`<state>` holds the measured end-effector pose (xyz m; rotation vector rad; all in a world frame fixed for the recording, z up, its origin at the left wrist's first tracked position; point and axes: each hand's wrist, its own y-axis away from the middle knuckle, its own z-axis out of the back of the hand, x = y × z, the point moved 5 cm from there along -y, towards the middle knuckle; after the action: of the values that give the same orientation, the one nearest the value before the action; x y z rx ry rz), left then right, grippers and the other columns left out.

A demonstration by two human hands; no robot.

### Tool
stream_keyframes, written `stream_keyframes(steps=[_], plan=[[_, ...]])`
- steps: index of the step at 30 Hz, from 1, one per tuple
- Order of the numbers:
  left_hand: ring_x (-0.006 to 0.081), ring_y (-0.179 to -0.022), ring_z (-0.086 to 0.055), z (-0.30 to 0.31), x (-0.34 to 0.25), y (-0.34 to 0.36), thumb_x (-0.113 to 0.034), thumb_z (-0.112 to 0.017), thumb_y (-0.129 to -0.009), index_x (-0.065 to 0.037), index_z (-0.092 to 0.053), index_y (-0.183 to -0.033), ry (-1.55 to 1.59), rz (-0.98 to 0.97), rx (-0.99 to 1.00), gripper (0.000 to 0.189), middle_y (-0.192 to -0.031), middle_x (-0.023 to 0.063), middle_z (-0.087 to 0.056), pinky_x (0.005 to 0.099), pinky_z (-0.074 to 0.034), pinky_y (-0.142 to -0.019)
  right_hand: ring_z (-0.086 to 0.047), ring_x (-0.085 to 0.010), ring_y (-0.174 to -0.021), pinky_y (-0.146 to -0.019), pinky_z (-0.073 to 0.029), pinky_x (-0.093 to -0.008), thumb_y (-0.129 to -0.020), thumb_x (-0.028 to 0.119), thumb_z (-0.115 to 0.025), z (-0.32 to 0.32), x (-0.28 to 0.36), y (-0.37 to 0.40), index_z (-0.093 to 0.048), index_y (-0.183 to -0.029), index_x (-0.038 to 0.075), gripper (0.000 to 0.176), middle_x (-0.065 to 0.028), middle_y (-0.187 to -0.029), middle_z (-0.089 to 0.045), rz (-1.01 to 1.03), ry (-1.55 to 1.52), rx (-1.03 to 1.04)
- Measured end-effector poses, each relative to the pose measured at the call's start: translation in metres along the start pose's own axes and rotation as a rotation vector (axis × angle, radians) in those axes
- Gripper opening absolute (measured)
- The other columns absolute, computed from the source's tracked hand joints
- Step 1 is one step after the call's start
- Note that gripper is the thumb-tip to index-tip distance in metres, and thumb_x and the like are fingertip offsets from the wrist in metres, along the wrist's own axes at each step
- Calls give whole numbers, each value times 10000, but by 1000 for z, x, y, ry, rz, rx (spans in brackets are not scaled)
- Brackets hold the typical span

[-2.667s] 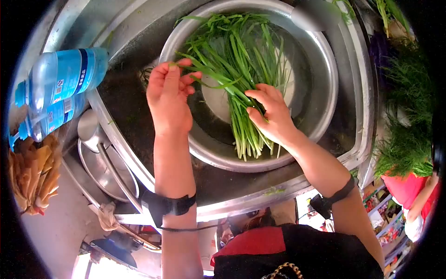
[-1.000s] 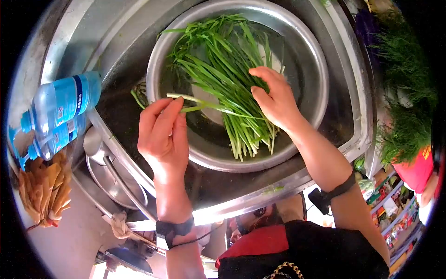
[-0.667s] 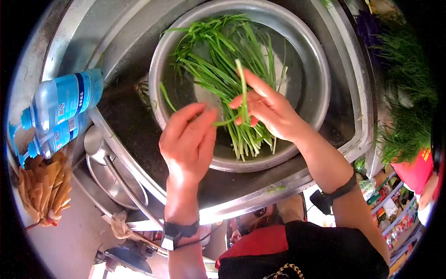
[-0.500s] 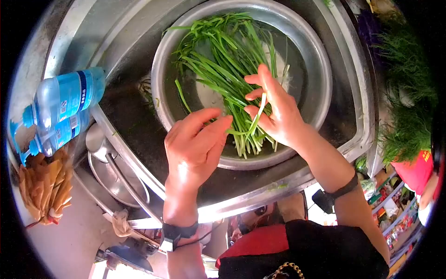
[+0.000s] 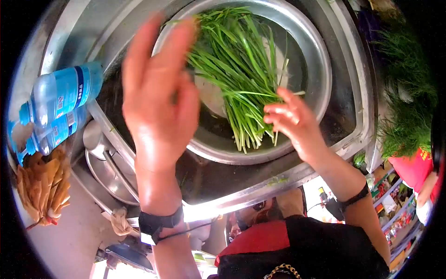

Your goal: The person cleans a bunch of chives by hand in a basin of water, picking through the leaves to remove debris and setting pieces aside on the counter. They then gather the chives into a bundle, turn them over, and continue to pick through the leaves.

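Note:
A bundle of garlic chives [image 5: 237, 69] lies in a round metal basin [image 5: 322, 88] with some water in it, the pale cut ends towards me. My left hand [image 5: 160, 93] is raised over the basin's left rim, blurred by motion, its fingers apart and nothing in them. Beside the pale end of the bundle, at its right edge, is my right hand [image 5: 297, 125]. Its fingers are slightly bent and spread, with the tips close to the stalks; whether they touch cannot be seen. One chive lies crosswise over the bundle near those fingertips.
The basin stands in a metal sink [image 5: 278, 183]. Blue-labelled bottles [image 5: 67, 93] lie at the left, above a stack of brown paper-like pieces [image 5: 44, 188]. A metal ladle [image 5: 97, 142] lies by the sink's edge. Feathery green herbs [image 5: 406, 83] are at the right; a person in red [image 5: 413, 169] shows beyond.
My left hand has moved up and left, away from the chives. My right hand has dropped lower and let go of a pale stalk, which now lies across the bundle.

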<state>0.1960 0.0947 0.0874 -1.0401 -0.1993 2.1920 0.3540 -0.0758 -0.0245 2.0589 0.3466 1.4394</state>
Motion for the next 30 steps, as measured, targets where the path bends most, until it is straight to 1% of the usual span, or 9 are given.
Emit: stream_keyframes(steps=[3, 6, 7, 10, 16, 22, 25, 29, 30], plan=[[149, -887, -620, -2, 34, 52, 40, -598, -784, -49, -614, -1126, 116, 462, -277, 354, -1069, 105, -629, 255, -496, -704, -633, -158, -842, -675, -487, -266, -915, 171, -573, 0, -21, 21, -443, -1306, -31, 459, -149, -1038, -633, -396, 216, 216], [132, -778, -606, -44, 47, 114, -6, -625, -807, -21, -618, -1025, 230, 923, -99, 218, -932, 93, -637, 264, -496, -671, -592, -132, -676, -563, -436, -246, -914, 116, -578, 8, -1, 16, -514, -1253, 26, 356, -73, -842, -630, -164, 568, 230], [136, -750, -604, -66, 45, 131, -16, -630, -809, -19, -624, -1026, 259, 881, 1, 217, -902, 89, -636, 264, -496, -661, -630, -171, -658, -560, -457, -304, -864, 184, -609, 7, 10, 5, -601, -1058, -1, 268, -122, -746, -631, 161, 686, 107], [88, -774, -567, -115, 29, 146, -67, -631, -847, -18, -636, -1085, 447, 913, 83, 243, -866, 22, -630, 238, -476, -684, -623, -230, -628, -561, -461, -340, -834, 136, -618, -4, 2, -41, -615, -959, 9, 179, -142, -748, -623, 329, 902, 5], [162, -660, -591, -132, 38, 145, -63, -632, -808, 12, -641, -1059, 290, 1056, 165, 262, -830, 99, -617, 277, -476, -598, -624, -240, -666, -598, -476, -339, -805, 93, -619, -8, -13, -75, -596, -856, 2, 107, -129, -752, -630, 262, 616, 68], [134, -709, -556, -124, 24, 127, -59, -630, -826, -28, -668, -996, 407, 796, 87, 177, -796, 41, -589, 266, -446, -637, -633, -262, -669, -613, -481, -362, -827, 89, -596, -14, -30, -60, -566, -904, 8, 116, -146, -736, -630, 211, 535, 148], [214, -709, -582, -113, 0, 111, -33, -651, -793, -47, -666, -879, -237, 201, 159, 88, -791, 65, -599, 318, -463, -630, -637, -328, -699, -625, -488, -389, -849, 100, -579, -19, -16, -57, -560, -911, 17, 106, -192, -757, -625, 235, 817, 137], [248, -726, -597, -68, 27, 103, -22, -649, -787, -50, -658, -836, -331, 125, -19, 57, -784, 77, -614, 338, -480, -639, -648, -297, -733, -671, -504, -391, -906, 191, -556, -10, -12, -58, -582, -960, 28, 174, -177, -806, -642, 223, 762, 201], [214, -765, -602, -43, 46, 110, -60, -638, -835, -25, -649, -915, -363, 344, -178, 87, -818, 72, -635, 321, -480, -652, -642, -263, -887, -767, -509, -383, -932, 271, -539, -7, 5, -57, -596, -1055, 49, 260, -163, -957, -653, 75, 800, 199]])
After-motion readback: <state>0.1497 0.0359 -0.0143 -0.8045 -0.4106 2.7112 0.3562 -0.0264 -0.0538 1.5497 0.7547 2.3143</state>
